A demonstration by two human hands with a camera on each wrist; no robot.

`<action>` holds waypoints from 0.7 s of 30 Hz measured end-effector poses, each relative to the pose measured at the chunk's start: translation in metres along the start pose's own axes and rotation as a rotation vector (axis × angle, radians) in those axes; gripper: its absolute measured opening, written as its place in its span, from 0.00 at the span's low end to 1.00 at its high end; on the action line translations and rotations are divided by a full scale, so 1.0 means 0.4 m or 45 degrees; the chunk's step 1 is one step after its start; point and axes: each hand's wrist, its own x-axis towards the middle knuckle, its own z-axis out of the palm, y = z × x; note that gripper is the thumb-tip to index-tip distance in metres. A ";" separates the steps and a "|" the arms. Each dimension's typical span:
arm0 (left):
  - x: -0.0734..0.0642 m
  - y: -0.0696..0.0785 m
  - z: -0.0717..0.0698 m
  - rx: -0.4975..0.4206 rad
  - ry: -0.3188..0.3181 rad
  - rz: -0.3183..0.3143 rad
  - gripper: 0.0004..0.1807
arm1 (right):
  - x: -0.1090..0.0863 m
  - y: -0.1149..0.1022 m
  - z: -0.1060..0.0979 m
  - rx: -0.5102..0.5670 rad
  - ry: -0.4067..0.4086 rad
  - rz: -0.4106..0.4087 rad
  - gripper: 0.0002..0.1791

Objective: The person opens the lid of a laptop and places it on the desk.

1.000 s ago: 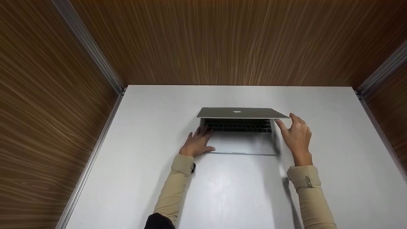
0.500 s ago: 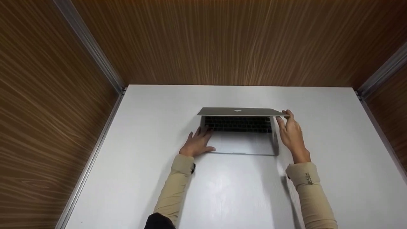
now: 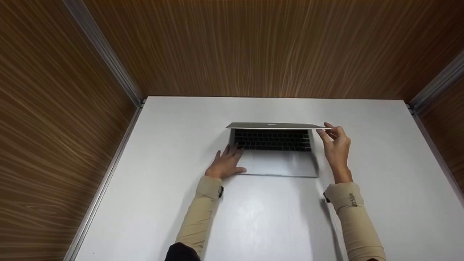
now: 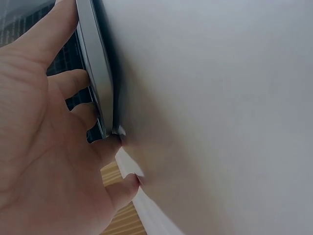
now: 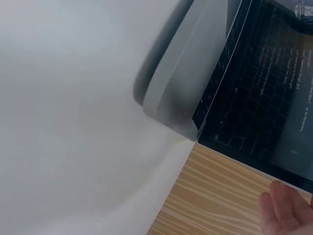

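White tabletop [image 3: 261,221], three wood-grain panels [image 3: 268,47] behind and beside it. One laptop [image 3: 282,163], partly open, lies at centre-frame; the right hand [image 3: 337,146] pinches the right corner of its lid [image 3: 272,125], while the left hand [image 3: 225,164], spread, covers some keys [image 3: 273,140]. Two tan sleeves [image 3: 195,215] and one dark rounded shape [image 3: 181,252], lower frame.

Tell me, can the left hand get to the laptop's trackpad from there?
Probably yes: the left hand rests partly on the laptop, close beside the trackpad, and neither the half-open lid nor the right hand blocks it.
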 end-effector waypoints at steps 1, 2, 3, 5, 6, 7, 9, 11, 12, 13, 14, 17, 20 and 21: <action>-0.001 0.000 -0.001 0.001 0.000 -0.001 0.44 | 0.003 -0.001 0.000 0.023 0.012 -0.003 0.10; -0.001 0.001 -0.002 0.004 -0.003 -0.002 0.44 | 0.006 -0.001 -0.001 0.038 0.025 -0.005 0.10; -0.001 0.002 -0.003 0.002 -0.007 -0.003 0.45 | 0.008 -0.003 0.000 0.044 0.039 -0.005 0.10; -0.002 0.003 -0.005 0.005 -0.013 -0.004 0.45 | 0.012 -0.007 0.001 0.045 0.073 -0.002 0.09; -0.002 0.003 -0.005 0.004 -0.015 -0.004 0.45 | 0.013 -0.010 0.002 0.041 0.091 -0.002 0.08; -0.002 0.004 -0.005 0.000 -0.015 -0.003 0.45 | 0.013 -0.015 0.003 0.031 0.112 -0.006 0.07; -0.001 0.006 -0.005 -0.010 -0.017 -0.004 0.45 | 0.012 -0.031 0.006 0.025 0.144 -0.024 0.06; -0.001 0.005 -0.001 -0.010 -0.015 -0.005 0.45 | 0.009 -0.050 0.009 0.029 0.162 -0.053 0.05; 0.000 0.004 0.000 -0.012 -0.015 -0.005 0.45 | 0.008 -0.061 0.009 0.034 0.170 -0.070 0.05; 0.000 0.003 0.002 -0.019 -0.017 -0.004 0.45 | 0.006 -0.068 0.010 0.042 0.179 -0.082 0.05; 0.001 0.002 0.003 -0.023 -0.021 -0.004 0.45 | 0.005 -0.075 0.010 0.048 0.184 -0.092 0.05; 0.003 -0.001 0.006 -0.034 -0.036 0.000 0.46 | 0.001 -0.080 0.006 0.082 0.176 -0.098 0.06; 0.007 -0.002 0.006 -0.039 -0.064 -0.007 0.47 | -0.002 -0.071 -0.001 0.139 0.125 -0.099 0.06; 0.008 -0.002 0.006 -0.037 -0.075 -0.012 0.47 | -0.003 -0.067 -0.004 0.154 0.100 -0.104 0.06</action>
